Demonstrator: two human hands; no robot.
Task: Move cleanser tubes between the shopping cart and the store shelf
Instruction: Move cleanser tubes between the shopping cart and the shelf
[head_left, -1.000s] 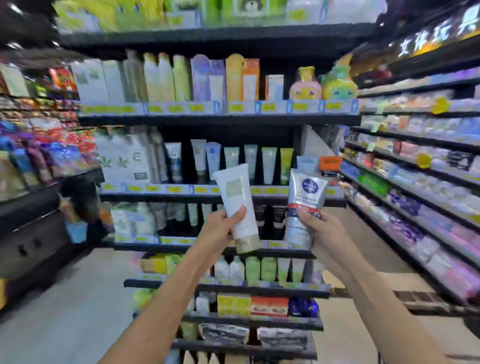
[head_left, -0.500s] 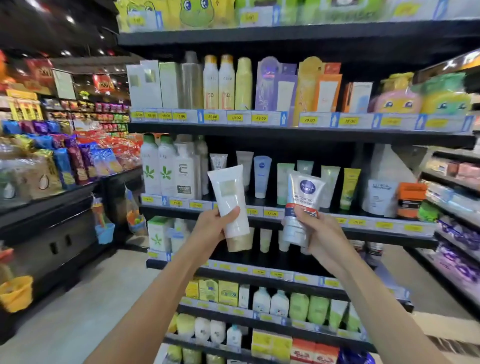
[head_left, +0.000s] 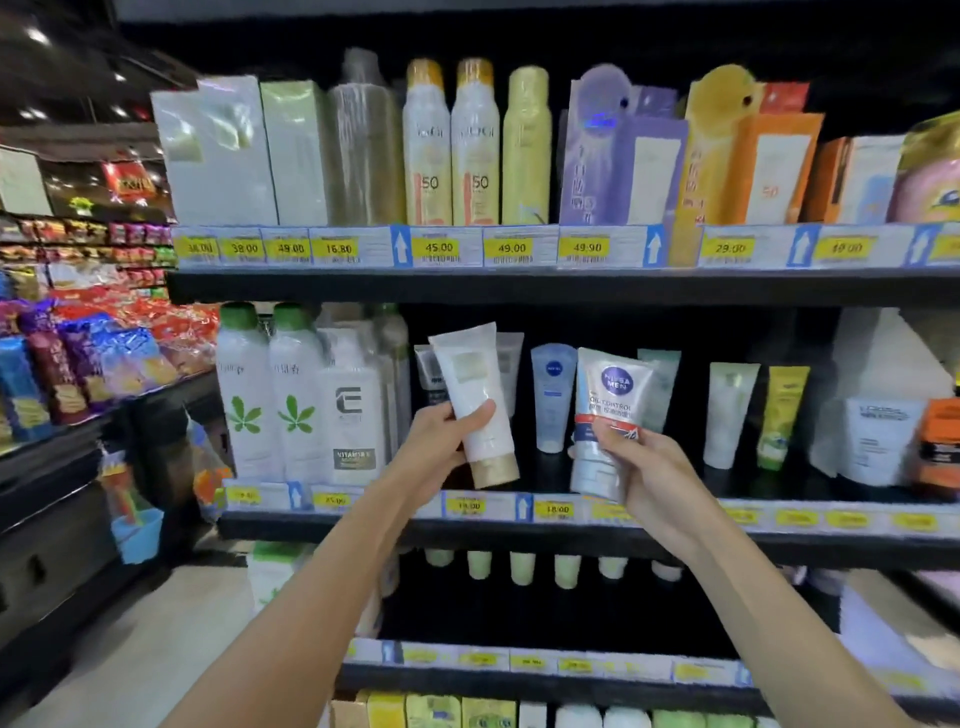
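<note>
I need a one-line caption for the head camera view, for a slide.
Facing the store shelf, the left hand holds a white gold-capped tube and the right hand a silver Nivea Men tube.

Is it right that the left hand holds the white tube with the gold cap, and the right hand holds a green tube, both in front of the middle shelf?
Not quite. The left hand does hold the white tube with the gold cap, but the right hand holds a silver Nivea Men tube, not a green one. The head view shows both in front of the middle shelf.
</note>
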